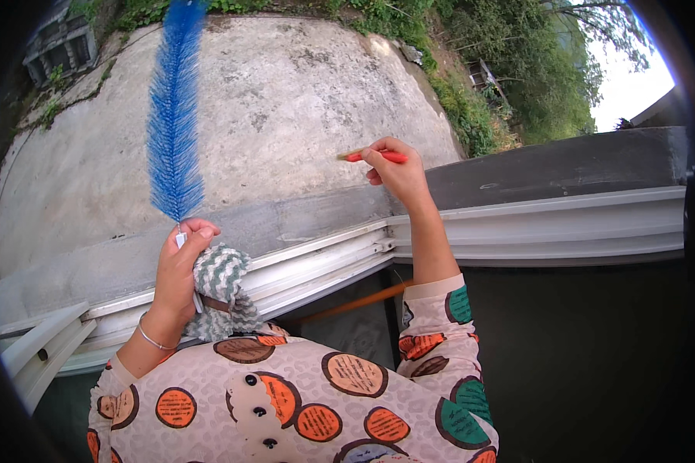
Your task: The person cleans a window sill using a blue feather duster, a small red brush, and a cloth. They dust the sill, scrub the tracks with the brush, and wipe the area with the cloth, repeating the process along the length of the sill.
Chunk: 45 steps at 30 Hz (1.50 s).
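My left hand [174, 275] is closed around the white handle of a long blue bristle brush [175, 127], whose head points up and away over the sill. A green-and-white striped cloth [223, 272], bunched and circled by a brown band, hangs against the same hand; how it is held is partly hidden. In front of the window's corner, my right hand [398, 173] pinches a small red-handled brush [356, 155] between thumb and fingers. Its short, pale bristles point left, in the air above the ledge.
A white window frame [318, 254] with tracks runs across in front of me and bends at a corner. Beyond lies a grey ledge [301, 220], then concrete ground [278, 116] lower down. A white frame section [40, 347] juts out at left. An orange strip [353, 302] crosses under my right arm.
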Available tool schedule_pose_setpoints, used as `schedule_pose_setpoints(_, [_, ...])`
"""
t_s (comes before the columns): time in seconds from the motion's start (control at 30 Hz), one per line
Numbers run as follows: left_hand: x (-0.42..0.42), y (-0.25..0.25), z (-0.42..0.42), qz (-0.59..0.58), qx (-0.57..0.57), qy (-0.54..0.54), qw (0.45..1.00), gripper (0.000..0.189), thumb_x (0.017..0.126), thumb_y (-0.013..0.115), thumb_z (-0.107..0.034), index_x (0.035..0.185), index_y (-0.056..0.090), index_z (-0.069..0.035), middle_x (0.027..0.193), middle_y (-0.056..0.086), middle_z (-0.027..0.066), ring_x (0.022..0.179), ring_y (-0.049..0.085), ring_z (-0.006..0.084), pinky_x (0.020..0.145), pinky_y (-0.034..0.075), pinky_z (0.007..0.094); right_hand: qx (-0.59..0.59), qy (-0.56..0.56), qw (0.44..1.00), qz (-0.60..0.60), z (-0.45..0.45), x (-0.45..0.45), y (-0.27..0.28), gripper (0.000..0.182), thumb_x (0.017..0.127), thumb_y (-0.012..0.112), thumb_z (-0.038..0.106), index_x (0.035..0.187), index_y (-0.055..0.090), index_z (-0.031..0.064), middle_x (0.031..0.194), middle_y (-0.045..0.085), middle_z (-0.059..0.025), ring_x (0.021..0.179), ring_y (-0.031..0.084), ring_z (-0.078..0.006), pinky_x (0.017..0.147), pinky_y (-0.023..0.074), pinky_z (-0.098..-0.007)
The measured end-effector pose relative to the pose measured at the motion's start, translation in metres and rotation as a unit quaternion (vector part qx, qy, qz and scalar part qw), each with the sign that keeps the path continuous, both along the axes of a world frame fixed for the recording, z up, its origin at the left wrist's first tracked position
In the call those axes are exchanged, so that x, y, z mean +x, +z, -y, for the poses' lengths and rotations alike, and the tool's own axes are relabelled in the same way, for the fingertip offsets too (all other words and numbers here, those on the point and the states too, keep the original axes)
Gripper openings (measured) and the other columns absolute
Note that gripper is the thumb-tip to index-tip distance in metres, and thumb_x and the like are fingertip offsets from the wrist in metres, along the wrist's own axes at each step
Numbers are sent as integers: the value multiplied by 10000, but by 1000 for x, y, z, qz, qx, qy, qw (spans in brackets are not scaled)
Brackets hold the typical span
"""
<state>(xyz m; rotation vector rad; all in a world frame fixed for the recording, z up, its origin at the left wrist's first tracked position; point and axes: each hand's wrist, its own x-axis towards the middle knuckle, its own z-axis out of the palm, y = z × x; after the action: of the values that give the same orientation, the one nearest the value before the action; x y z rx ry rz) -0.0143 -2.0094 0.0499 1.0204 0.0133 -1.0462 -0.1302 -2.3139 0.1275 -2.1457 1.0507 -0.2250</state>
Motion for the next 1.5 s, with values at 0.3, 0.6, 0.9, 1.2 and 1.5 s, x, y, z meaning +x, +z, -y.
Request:
schedule_pose_setpoints(0.3, [-6, -13, 8, 17, -12, 47, 999, 107, 849, 517, -167, 853, 512, -60, 655, 438, -31, 589, 478, 59, 541, 405, 194, -675, 42, 737, -10, -56, -16, 194, 139, 794, 622, 186, 743, 565, 70, 762, 544, -138, 584, 583, -297, 512, 471, -373])
schedule_pose_setpoints(0.6, [-8, -21, 8, 28, -53, 39, 997, 92, 836, 516, -154, 813, 502, -66, 660, 465, -8, 581, 501, 84, 551, 428, 219, -791, -264, 401, -379, 2, -29, 371, 198, 791, 550, 136, 944, 631, 38, 1059, 531, -188, 961, 524, -298, 722, 474, -369])
schedule_pose_setpoints(0.9, [0, -36, 9, 30, -81, 68, 994, 79, 822, 527, -132, 780, 494, -74, 649, 488, 9, 560, 521, 107, 510, 453, 239, -655, -102, 470, -583, -21, -30, 101, 416, 793, 428, 184, 1024, 578, -128, 1035, 524, -370, 809, 547, -447, 497, 479, -453])
schedule_pose_setpoints(1.2, [-7, -30, 10, 20, -89, 58, 994, 67, 826, 533, -125, 795, 496, -78, 657, 500, 12, 562, 521, 105, 518, 463, 242, 85, 78, 986, -117, -24, -20, -4, 147, 773, 579, 143, 671, 599, 39, 604, 614, -66, 536, 577, -125, 532, 461, -244])
schedule_pose_setpoints(1.5, [-4, -32, 14, 45, -93, 43, 994, 68, 816, 536, -127, 797, 498, -74, 670, 509, 18, 570, 520, 106, 525, 456, 241, -620, 129, 773, 46, -49, -46, 234, 225, 826, 613, 279, 714, 560, 91, 582, 552, -74, 500, 553, -168, 418, 455, -277])
